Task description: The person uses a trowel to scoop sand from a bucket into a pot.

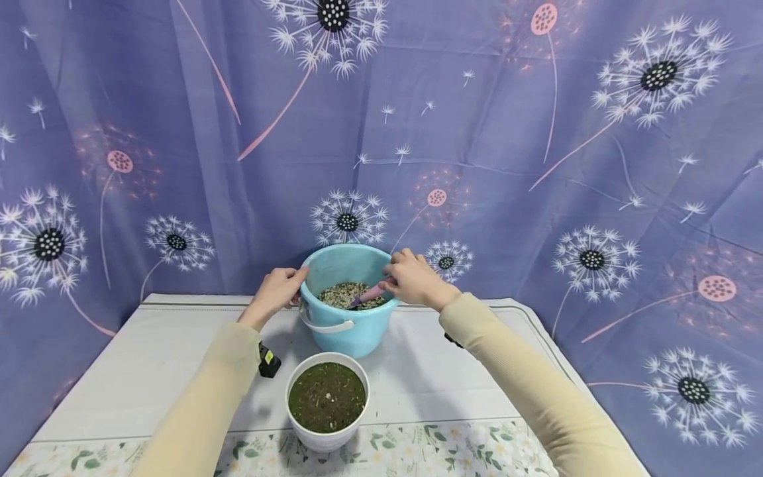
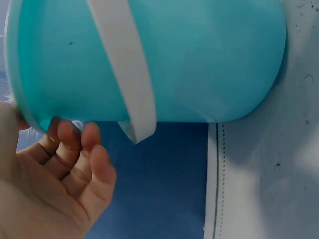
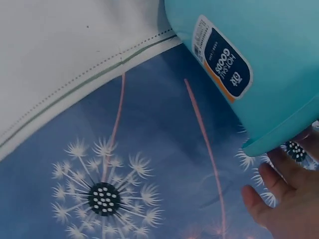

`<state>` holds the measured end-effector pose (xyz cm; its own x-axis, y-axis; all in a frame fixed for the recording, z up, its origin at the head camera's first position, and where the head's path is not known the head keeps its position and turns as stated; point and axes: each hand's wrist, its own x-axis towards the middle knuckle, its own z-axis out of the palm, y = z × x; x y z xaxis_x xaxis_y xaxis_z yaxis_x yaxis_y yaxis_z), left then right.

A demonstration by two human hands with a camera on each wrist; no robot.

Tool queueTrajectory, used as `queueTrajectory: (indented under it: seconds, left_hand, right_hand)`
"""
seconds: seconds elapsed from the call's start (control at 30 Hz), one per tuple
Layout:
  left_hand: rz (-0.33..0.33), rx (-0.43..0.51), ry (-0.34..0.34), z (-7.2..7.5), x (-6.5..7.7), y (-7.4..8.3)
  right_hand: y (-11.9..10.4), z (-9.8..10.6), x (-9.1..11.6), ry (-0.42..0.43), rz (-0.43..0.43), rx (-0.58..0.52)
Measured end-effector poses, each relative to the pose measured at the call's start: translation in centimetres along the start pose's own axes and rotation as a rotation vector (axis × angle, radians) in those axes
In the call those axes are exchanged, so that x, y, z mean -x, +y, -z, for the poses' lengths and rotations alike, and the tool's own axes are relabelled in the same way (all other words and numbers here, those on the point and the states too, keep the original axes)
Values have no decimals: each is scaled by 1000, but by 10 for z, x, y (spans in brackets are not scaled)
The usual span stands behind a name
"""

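Note:
A light blue bucket with a white handle stands at the back of the table, a grainy soil mix inside it. My left hand grips the bucket's left rim, thumb over the edge; the left wrist view shows its curled fingers against the outer wall. Over the right rim, my right hand holds the pink handle of a small trowel. The trowel's purple lower end meets the mix, and its blade is hidden there. In the right wrist view the trowel is out of sight.
In front of the bucket stands a white pot filled with dark, greenish soil. A floral cloth covers the table's near edge. Behind the white table hangs a purple dandelion-patterned curtain, close to the bucket.

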<state>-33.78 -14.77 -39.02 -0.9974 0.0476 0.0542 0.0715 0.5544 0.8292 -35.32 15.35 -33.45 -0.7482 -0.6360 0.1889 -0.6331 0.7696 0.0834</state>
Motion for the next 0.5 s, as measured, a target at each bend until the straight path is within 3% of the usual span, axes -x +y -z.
queueTrajectory:
  seconds: [0.13,0.33,0.5]
  left_hand:
    - [3,48,22,-4,-1,-3]
    - [-3,75,37,-6,-3,-5]
    - [6,74,28,-8,-2,-4]
  right_hand:
    - [-8,4,-12,-96,2,6]
    - [-18,6,-29,-275,-58,-2]
    - [-25,3,-37,-330,-94,64]
